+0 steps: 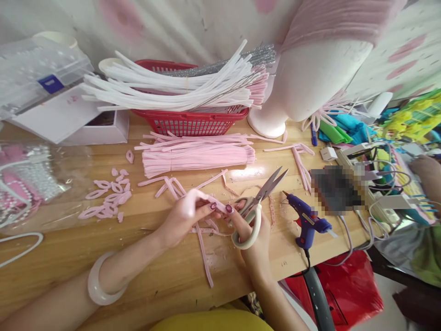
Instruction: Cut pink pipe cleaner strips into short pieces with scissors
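My left hand (186,214) pinches a short piece of pink pipe cleaner (220,204) between thumb and fingers. At its other end, the thumb and fingertips of my right hand (257,248) meet the same piece. Cream-handled scissors (257,202) hang on my right hand, a loop around the thumb, their blades slightly apart and pointing away to the right. Under the hands lie a pink strand (204,257) and a measuring tape (210,231). A tied bundle of pink pipe cleaners (198,158) rests just beyond, with bent strands (170,186) in front of it.
Several small pink loops (108,197) lie at left, near a plastic bag of beads (41,184). A red basket (196,124) of white pipe cleaners stands behind, beside a white mannequin head (317,78). On the right are a blue glue gun (306,220), cables and another person's arm (427,177).
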A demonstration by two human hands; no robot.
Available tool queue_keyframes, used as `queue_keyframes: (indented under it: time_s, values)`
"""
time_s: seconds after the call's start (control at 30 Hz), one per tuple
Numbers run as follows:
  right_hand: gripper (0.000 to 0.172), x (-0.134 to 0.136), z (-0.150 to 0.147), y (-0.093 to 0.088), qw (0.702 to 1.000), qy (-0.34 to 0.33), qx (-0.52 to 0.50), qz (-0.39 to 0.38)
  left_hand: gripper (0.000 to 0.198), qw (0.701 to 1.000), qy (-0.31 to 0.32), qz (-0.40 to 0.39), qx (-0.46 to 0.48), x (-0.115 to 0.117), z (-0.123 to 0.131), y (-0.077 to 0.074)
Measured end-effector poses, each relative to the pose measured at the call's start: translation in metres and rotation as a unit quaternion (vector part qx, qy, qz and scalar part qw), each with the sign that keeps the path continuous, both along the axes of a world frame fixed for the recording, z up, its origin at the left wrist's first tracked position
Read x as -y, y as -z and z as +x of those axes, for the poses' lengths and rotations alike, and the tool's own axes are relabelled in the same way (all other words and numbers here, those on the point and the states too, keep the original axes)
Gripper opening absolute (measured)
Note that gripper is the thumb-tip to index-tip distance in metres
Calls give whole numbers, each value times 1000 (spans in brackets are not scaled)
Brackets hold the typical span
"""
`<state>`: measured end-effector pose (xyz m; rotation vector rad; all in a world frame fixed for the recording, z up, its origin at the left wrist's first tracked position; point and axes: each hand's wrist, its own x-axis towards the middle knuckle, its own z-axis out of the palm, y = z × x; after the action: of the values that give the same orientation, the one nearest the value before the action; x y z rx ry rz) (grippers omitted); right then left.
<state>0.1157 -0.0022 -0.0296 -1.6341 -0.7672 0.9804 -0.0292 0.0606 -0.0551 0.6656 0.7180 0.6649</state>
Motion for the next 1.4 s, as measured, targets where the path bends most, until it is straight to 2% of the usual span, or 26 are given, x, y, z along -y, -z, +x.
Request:
queue_keyframes:
  time_s: [0.13,0.2,0.27,0.37,0.47,0.63,1.0,1.2,1.4]
  values:
    - [31,10,19,-1,996,-79,25,16,22,999,-36,3,18,-6,-3,-3]
    - [32,18,32,-3,986,-129,105,7,24,999,-36,-3,34,-10,-6,-4]
    - [29,26,40,-5,959,-177,220,-19,25,998,-23,-12,50,-12,-8,-3]
    - [32,36,41,-6,903,-228,362,-28,22,996,-6,-32,80,-13,-9,-3]
    - [34,41,36,-1,868,-254,426,-19,20,995,10,-48,86,-12,-8,-4]
    - [33,39,35,6,837,-259,481,26,23,996,10,-28,84,-11,-8,-6]
    - [35,35,37,4,807,-238,536,72,21,997,10,3,79,-11,-8,-4]
    - [29,36,41,9,801,-234,546,81,20,997,6,4,79,-10,-8,-5]
    - [34,36,45,10,816,-245,517,80,24,996,-5,3,88,-11,-6,-6]
